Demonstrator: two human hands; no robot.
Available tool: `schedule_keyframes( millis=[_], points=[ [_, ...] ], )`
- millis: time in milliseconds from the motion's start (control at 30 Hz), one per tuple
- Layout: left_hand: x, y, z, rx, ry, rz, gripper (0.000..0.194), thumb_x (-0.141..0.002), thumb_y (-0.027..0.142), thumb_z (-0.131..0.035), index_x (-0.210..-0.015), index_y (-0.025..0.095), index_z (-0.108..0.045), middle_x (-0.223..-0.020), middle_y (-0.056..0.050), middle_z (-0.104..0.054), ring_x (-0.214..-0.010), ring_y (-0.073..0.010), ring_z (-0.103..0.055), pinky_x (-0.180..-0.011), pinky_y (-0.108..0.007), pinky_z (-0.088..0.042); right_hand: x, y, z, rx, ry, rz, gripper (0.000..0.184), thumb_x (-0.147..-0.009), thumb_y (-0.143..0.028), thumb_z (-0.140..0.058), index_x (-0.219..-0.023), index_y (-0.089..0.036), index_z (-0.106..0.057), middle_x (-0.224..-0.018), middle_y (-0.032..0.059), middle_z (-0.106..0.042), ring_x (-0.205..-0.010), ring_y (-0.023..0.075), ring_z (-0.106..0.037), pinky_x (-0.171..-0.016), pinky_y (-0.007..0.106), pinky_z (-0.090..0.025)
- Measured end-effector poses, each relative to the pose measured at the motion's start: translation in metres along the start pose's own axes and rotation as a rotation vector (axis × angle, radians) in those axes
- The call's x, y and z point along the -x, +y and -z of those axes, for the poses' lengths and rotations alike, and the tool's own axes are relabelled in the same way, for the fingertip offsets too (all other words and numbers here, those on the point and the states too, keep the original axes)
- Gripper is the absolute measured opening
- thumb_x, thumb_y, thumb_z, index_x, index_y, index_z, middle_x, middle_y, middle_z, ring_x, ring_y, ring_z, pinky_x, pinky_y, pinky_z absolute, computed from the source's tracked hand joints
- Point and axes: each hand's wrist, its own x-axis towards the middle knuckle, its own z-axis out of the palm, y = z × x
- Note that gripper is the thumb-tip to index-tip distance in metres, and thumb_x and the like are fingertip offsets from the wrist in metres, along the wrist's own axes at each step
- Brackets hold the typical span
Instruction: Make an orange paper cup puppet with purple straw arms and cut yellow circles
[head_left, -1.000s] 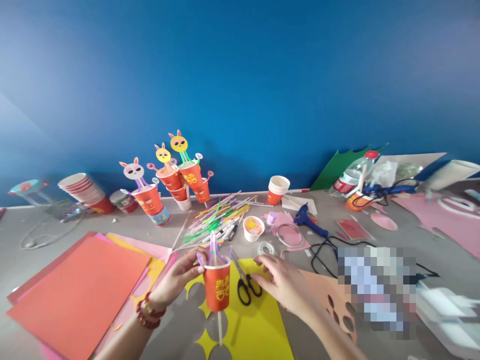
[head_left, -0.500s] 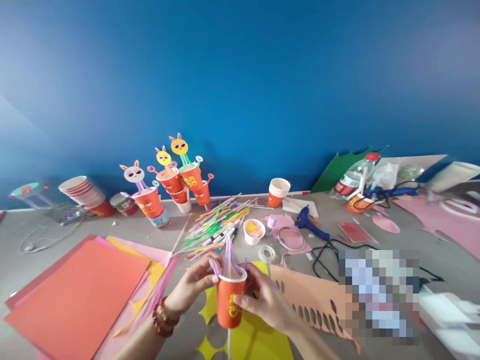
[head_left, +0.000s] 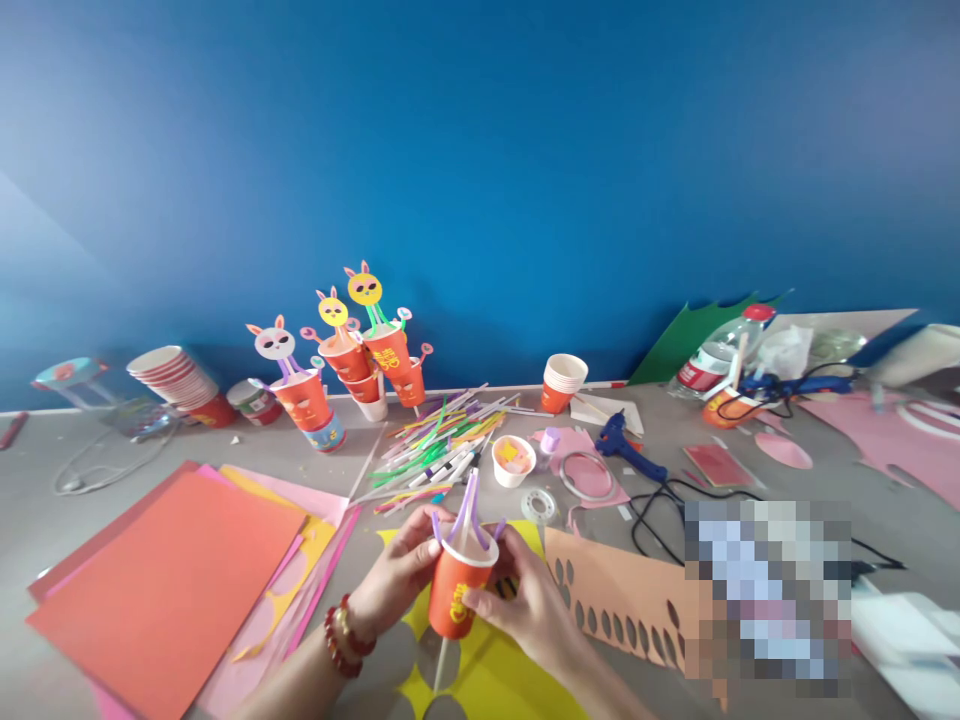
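Between my hands is an orange paper cup (head_left: 452,598) with yellow lettering, tilted so its base leans left. Purple strips (head_left: 470,505) rise from inside it, with shorter ones bent out at the rim. A pale stick (head_left: 442,665) comes out below the cup. My left hand (head_left: 411,555), with beaded bracelets at the wrist, pinches at the left rim beside a purple strip. My right hand (head_left: 525,600) grips the cup's right side, thumb across its front. Under the cup lies a yellow sheet (head_left: 517,665) with cut-outs.
Finished rabbit-faced cups (head_left: 300,400) stand at the back left near stacked paper cups (head_left: 172,380). Coloured strips (head_left: 431,450) lie in a pile ahead. A blue glue gun (head_left: 630,448) with its black cord lies right. Orange sheets (head_left: 172,590) are at left, a punched peach sheet (head_left: 622,590) at right.
The cup has tilted, its base swinging left and the stick beneath now slanting. Both hands still hold it. The whole view has shifted slightly.
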Motion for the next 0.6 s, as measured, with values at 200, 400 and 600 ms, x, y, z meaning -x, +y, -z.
schedule_keyframes(
  millis=[200, 400, 600],
  points=[
    [0.000, -0.006, -0.008, 0.063, -0.002, 0.000, 0.044, -0.085, 0.036, -0.071, -0.126, 0.024, -0.059, -0.116, -0.009, -0.069, -0.109, -0.0275, -0.065, -0.095, -0.038, -0.046, 0.004, 0.001, 0.003, 0.250, 0.080, 0.086, 0.047, -0.075, -0.043, -0.079, -0.108, -0.022, -0.054, -0.092, 0.0049, -0.070, -0.079, 0.0211, -0.065, -0.071, 0.029, -0.052],
    [0.001, -0.017, -0.005, 0.086, 0.019, -0.018, 0.047, -0.087, 0.041, -0.067, -0.130, 0.024, -0.058, -0.121, -0.010, -0.069, -0.114, -0.0295, -0.063, -0.101, -0.042, -0.044, 0.004, -0.004, 0.002, 0.461, 0.143, 0.153, 0.046, -0.073, -0.051, -0.077, -0.102, -0.023, -0.055, -0.082, 0.0041, -0.068, -0.070, 0.0217, -0.063, -0.065, 0.031, -0.051],
    [0.005, -0.031, 0.007, -0.082, 0.087, -0.116, 0.045, -0.092, 0.050, -0.056, -0.129, 0.024, -0.059, -0.125, -0.010, -0.065, -0.120, -0.0284, -0.058, -0.108, -0.042, -0.039, 0.004, -0.003, 0.001, 0.598, 0.174, 0.231, 0.054, -0.069, -0.059, -0.078, -0.101, -0.022, -0.056, -0.074, 0.0040, -0.065, -0.061, 0.0209, -0.060, -0.056, 0.030, -0.046]
  ],
)
